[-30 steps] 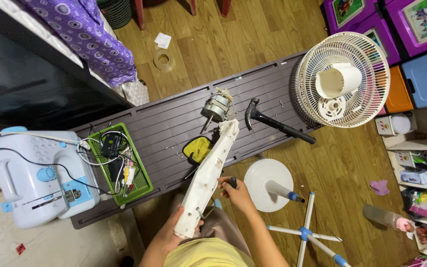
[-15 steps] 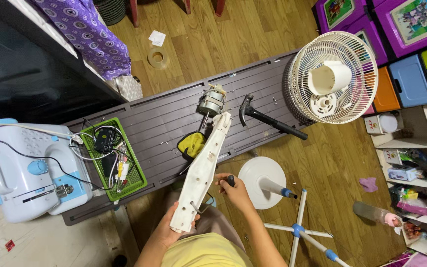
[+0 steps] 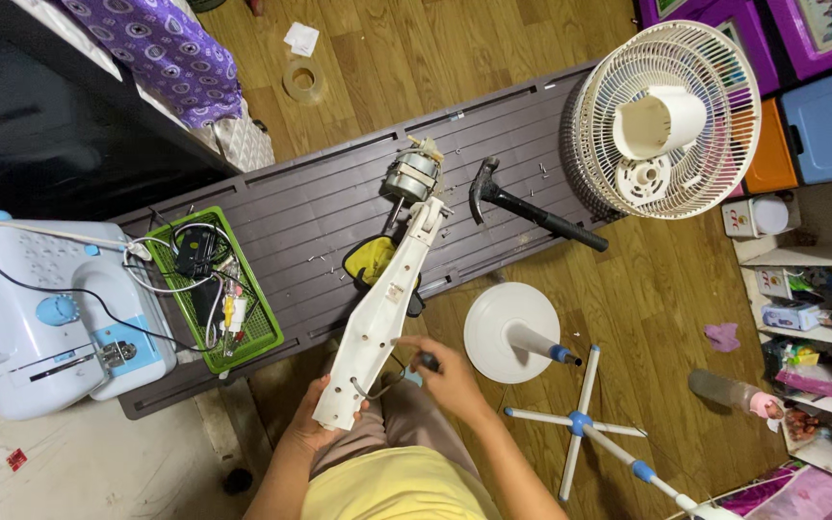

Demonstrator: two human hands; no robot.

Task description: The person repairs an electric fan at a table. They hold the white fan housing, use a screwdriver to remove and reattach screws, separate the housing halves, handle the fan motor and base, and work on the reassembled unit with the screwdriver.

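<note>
Long white plastic fan housing [image 3: 382,313] lies slanted, its top end on the dark brown slatted table [image 3: 339,207] and touching the small metal motor [image 3: 411,176], its bottom end off the table's near edge over the person's lap. Left hand [image 3: 312,424] is cupped under that bottom end, fingers wrapped around the housing, so a firm grasp. Right hand [image 3: 450,377] is closed around a dark-handled tool [image 3: 426,361] (prob. a screwdriver, tip not clear) pressed at the housing's side just off the table edge. Housing looks like a stiff hollow shell, light for its length but top-heavy w/ the motor end; smooth plastic, likely a bit slippery, thin walls could crack if squeezed or levered hard. Best hold, imo: lower wide part w/ palm under, as now, plus table support at the far end. On the table also a yellow cloth [image 3: 370,258] under the housing, a black hammer [image 3: 532,207] right of the motor, a green basket [image 3: 267,327] w/ cables toward the table's left end.
</note>
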